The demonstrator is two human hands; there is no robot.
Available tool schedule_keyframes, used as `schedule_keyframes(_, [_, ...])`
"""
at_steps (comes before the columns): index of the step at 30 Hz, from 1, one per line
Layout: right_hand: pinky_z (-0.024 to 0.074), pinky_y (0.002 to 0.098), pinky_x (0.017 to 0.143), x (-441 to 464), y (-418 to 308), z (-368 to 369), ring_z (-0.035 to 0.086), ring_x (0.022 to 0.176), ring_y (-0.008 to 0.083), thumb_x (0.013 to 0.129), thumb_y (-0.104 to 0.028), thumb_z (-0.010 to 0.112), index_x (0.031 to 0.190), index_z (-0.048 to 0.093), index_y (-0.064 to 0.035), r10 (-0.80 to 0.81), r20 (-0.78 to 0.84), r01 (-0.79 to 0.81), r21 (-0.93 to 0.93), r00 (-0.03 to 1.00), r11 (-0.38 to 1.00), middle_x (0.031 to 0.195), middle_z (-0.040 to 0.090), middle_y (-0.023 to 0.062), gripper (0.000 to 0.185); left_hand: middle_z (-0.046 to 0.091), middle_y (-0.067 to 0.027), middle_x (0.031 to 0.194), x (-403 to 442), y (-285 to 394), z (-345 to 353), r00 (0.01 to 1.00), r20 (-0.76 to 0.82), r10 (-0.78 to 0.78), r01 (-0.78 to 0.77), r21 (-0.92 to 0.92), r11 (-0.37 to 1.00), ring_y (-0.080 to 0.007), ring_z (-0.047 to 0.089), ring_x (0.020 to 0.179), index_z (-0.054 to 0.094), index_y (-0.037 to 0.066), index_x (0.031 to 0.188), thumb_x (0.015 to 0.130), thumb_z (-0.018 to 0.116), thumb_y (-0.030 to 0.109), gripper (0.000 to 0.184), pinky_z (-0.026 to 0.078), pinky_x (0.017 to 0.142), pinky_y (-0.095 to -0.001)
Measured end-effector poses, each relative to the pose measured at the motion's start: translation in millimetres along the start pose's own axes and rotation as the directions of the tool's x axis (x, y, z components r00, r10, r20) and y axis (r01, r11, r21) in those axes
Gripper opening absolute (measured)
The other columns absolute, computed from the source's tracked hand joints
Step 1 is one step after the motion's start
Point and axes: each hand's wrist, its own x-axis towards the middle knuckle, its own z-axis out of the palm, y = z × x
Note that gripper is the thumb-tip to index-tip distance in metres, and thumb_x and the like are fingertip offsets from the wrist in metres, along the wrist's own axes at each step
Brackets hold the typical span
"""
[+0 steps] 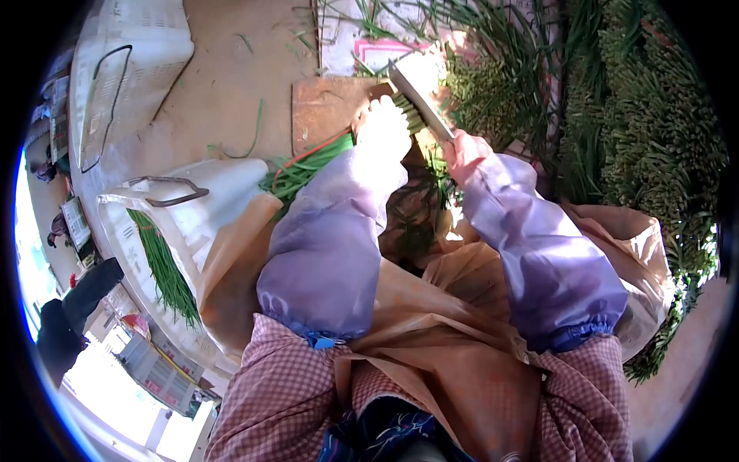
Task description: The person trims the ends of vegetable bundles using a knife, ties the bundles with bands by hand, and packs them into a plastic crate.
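Note:
My left hand [383,127] is closed on a bundle of long green stems [312,168] over a brown board [323,112]; bright sun washes out its fingers. The cut-looking, thick ends of the bundle stick out to its right. In my right hand [466,154] is the handle end of a knife [419,100], whose broad blade slants up and left against the bundle's ends. Loose green leaves hang below the blade, between my two hands.
A white basket [223,181] with green stems stands at the left, another white basket [165,38] at the upper left. Large piles of green stalks [647,123] fill the right. Brown sheeting [462,362] covers my lap.

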Motion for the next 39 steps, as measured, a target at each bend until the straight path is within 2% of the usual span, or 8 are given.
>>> schedule_keyframes(9, [0.0527, 0.054, 0.073, 20.0, -47.4, 16.3, 0.067, 0.08, 0.0433, 0.093, -0.029, 0.053, 0.104, 0.055, -0.0058, 0.304, 0.254, -0.28, -0.127, 0.918, 0.952, 0.082, 0.068, 0.0231, 0.026, 0.058, -0.0077, 0.089, -8.9, -24.5, 51.6, 0.977, -0.159, 0.141, -0.139, 0.022, 0.99, -0.0297, 0.06, 0.084, 0.064, 0.01, 0.075, 0.071, 0.065, 0.025, 0.016, 0.052, 0.068, -0.0433])
schedule_keyframes(17, [0.0523, 0.0535, 0.075, -10.4, -19.1, -29.2, 0.066, 0.084, 0.0462, 0.096, -0.028, 0.051, 0.104, 0.05, -0.0039, 0.317, 0.395, -0.28, -0.15, 0.862, 0.948, 0.083, 0.067, 0.0273, 0.026, 0.058, -0.0165, 0.132, -27.7, -34.3, -40.0, 0.987, 0.152, -0.05, 0.088, -0.257, 0.962, -0.0377, 0.054, 0.121, 0.036, 0.007, 0.148, 0.06, 0.083, 0.041, 0.106, 0.035, 0.104, -0.0568])
schedule_keyframes(22, [0.0518, 0.0538, 0.079, -8.2, 19.5, -21.4, 0.063, 0.095, 0.0466, 0.093, -0.037, 0.057, 0.117, 0.053, -0.0084, 0.56, 0.083, -0.563, 0.023, 0.824, 0.826, 0.099, 0.066, 0.0266, 0.038, 0.06, -0.0177, 0.129, -28.5, -43.0, -78.3, 0.868, 0.479, -0.132, 0.267, -0.225, 0.937, -0.0325, 0.058, 0.118, 0.025, 0.003, 0.149, 0.057, 0.087, 0.043, 0.118, 0.041, 0.103, -0.0476])
schedule_keyframes(26, [0.0495, 0.0506, 0.09, -8.8, 62.6, -39.0, 0.059, 0.11, 0.0437, 0.085, -0.025, 0.067, 0.139, 0.042, -0.0057, 0.251, -0.237, -0.314, -0.289, 0.939, 0.904, 0.124, 0.058, 0.028, 0.062, 0.061, -0.0166, 0.125, -17.8, -31.5, -135.3, 0.96, 0.268, -0.081, 0.228, -0.58, 0.782, -0.0275, 0.061, 0.113, 0.035, 0.0, 0.139, 0.061, 0.09, 0.028, 0.1, 0.049, 0.097, -0.0353])
schedule_keyframes(28, [0.0426, 0.046, 0.104, 6.1, 17.8, -94.7, 0.049, 0.125, 0.0407, 0.079, -0.027, 0.074, 0.148, 0.033, -0.0104, 0.295, 0.151, -0.32, 0.188, 0.944, 0.929, 0.133, 0.049, 0.0278, 0.083, 0.062, -0.0141, 0.123, -29.2, -19.3, -186.6, 0.991, 0.101, -0.089, 0.133, -0.837, 0.53, -0.0244, 0.061, 0.112, 0.038, 0.0, 0.136, 0.06, 0.091, 0.019, 0.094, 0.049, 0.097, -0.035])
schedule_keyframes(31, [0.035, 0.0428, 0.111, 9.6, -73.3, -100.9, 0.043, 0.133, 0.0366, 0.064, -0.034, 0.088, 0.151, 0.028, -0.0044, -0.278, -0.161, 0.305, 0.729, 0.947, 0.613, 0.142, 0.045, 0.0244, 0.109, 0.064, -0.0107, 0.121, -49.3, -13.2, -229.9, 0.987, -0.148, -0.068, -0.134, -0.975, 0.179, -0.0207, 0.062, 0.11, 0.048, 0.001, 0.129, 0.062, 0.09, 0.008, 0.08, 0.05, 0.097, -0.0339])
schedule_keyframes(33, [0.0281, 0.0431, 0.115, -4.8, -123.1, -114.7, 0.035, 0.139, 0.0379, 0.058, -0.036, 0.092, 0.152, 0.02, 0.0008, -0.558, -0.209, 0.586, 0.444, 0.803, 0.677, 0.149, 0.036, 0.0246, 0.124, 0.064, -0.0103, 0.122, -80.7, -3.5, -270.8, 0.981, -0.189, -0.034, -0.189, -0.982, 0.021, -0.0188, 0.063, 0.109, 0.052, 0.002, 0.129, 0.065, 0.087, 0.004, 0.073, 0.051, 0.096, -0.0331])
schedule_keyframes(39, [0.0438, 0.0377, 0.105, -95.5, -210.6, -170.4, 0.053, 0.127, 0.0294, 0.064, -0.004, 0.086, 0.151, 0.024, -0.0048, -0.48, -0.024, 0.325, 0.765, 0.877, 0.556, 0.138, 0.052, 0.0209, 0.107, 0.059, -0.0088, 0.128, -178.8, -0.3, -315.1, 0.965, -0.247, -0.088, -0.259, -0.953, -0.155, -0.0199, 0.057, 0.116, 0.046, 0.001, 0.136, 0.069, 0.087, 0.008, 0.079, 0.048, 0.099, -0.0351])
